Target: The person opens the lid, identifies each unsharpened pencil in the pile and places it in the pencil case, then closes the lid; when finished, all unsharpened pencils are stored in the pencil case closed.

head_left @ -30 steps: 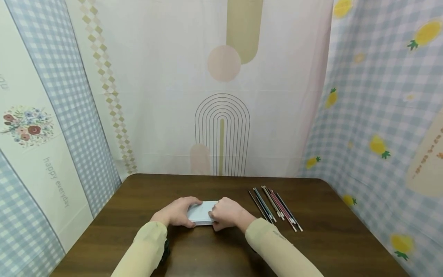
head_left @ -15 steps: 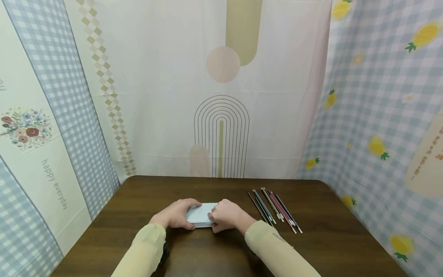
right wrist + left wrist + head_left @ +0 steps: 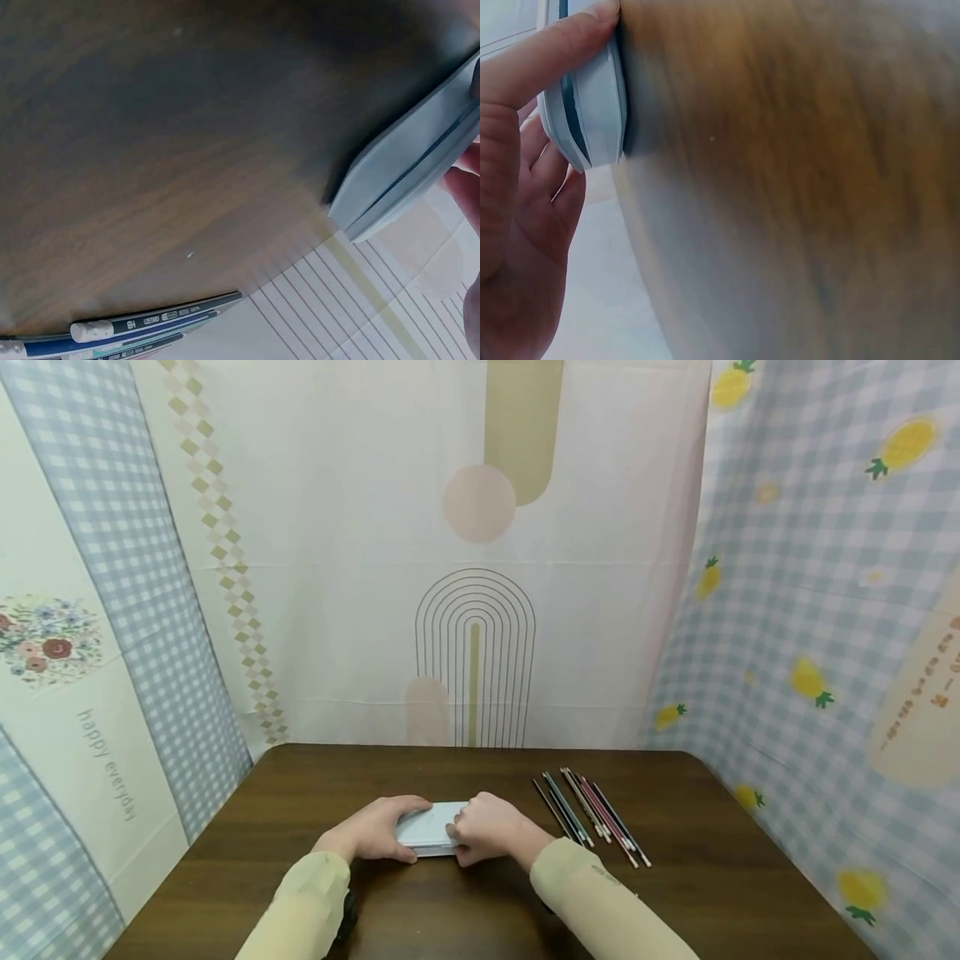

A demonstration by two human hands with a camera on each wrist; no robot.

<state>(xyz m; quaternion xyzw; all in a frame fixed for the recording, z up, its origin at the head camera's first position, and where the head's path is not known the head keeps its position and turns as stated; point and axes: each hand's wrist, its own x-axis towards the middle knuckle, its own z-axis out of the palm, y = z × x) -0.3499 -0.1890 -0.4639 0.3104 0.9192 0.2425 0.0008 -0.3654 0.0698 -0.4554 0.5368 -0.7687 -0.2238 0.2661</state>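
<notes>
A flat pale blue case [image 3: 429, 828] lies on the brown table between the two hands. My left hand [image 3: 372, 829] grips its left end, thumb along the near side and fingers at the far side. At the right end, my right hand [image 3: 491, 828] holds the case with curled fingers. A dark seam splits the case's side [image 3: 600, 97] in the left wrist view. Seen from the right wrist, the seam on the case [image 3: 409, 154] is thinner. The right hand's fingers cover part of the right end, and the inside of the case is hidden.
Several pencils [image 3: 592, 814] with white ends lie side by side on the table, right of the right hand. The brown table [image 3: 450, 918] has rounded far corners. Patterned cloths hang behind it [image 3: 360, 610] and on both sides.
The head view has shifted slightly. Both hands keep their hold on the case, with no clear movement of it on the table.
</notes>
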